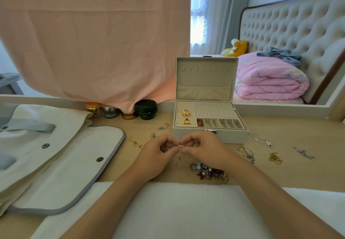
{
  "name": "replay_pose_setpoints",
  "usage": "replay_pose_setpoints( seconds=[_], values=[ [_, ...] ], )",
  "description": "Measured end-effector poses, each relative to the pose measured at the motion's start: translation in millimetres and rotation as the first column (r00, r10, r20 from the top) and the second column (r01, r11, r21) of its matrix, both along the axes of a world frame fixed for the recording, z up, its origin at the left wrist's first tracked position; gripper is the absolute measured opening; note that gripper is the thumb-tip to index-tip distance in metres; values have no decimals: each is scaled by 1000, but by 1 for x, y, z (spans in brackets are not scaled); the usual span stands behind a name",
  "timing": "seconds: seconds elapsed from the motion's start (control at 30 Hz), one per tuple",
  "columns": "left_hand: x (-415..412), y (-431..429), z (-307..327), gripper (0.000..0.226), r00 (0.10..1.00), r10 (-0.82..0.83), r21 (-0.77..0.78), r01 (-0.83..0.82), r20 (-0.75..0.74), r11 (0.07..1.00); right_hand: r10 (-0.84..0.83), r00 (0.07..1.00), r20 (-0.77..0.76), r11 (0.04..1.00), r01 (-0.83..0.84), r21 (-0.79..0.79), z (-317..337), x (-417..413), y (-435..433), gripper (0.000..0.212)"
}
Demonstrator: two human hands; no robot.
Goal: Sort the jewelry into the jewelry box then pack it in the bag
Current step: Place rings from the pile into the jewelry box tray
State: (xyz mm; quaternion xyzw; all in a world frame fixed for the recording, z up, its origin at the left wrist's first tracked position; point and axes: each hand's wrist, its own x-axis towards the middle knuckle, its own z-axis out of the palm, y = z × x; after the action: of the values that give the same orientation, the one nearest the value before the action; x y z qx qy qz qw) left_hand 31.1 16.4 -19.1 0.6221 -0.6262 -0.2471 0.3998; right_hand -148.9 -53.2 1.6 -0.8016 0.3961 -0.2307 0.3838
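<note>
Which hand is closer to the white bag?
Left. The left hand is just right of the bag; the right hand is farther right. Both pinch a silver piece.

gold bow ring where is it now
Head view: the gold bow ring sits in the left ring section of the jewelry box, behind a second gold ring.

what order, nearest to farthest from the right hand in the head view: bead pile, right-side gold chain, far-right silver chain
1. bead pile, just below the right hand
2. gold chain, further right
3. silver chain, farthest right
</note>
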Motion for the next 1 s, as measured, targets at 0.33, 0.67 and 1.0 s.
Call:
replay_pose_setpoints(
  seconds=[0.33, 0.67, 1.0],
  values=[
    [-6, -19, 27, 9, 1000, 10, -146, -14, -25, 989, -116, 964, 240, 993, 120, -2, 14, 4, -20, 15],
    [6, -95, 39, 36, 929, 60, -178, 7, 366, 984, -325, 946, 22, 893, 314, -323, 49, 15, -98, 6],
    [10, -120, 19, 53, 730, 136, -235, 35, 670, 971, -362, 922, -140, 849, 264, -457, 32, 41, -150, 6]
  ],
)
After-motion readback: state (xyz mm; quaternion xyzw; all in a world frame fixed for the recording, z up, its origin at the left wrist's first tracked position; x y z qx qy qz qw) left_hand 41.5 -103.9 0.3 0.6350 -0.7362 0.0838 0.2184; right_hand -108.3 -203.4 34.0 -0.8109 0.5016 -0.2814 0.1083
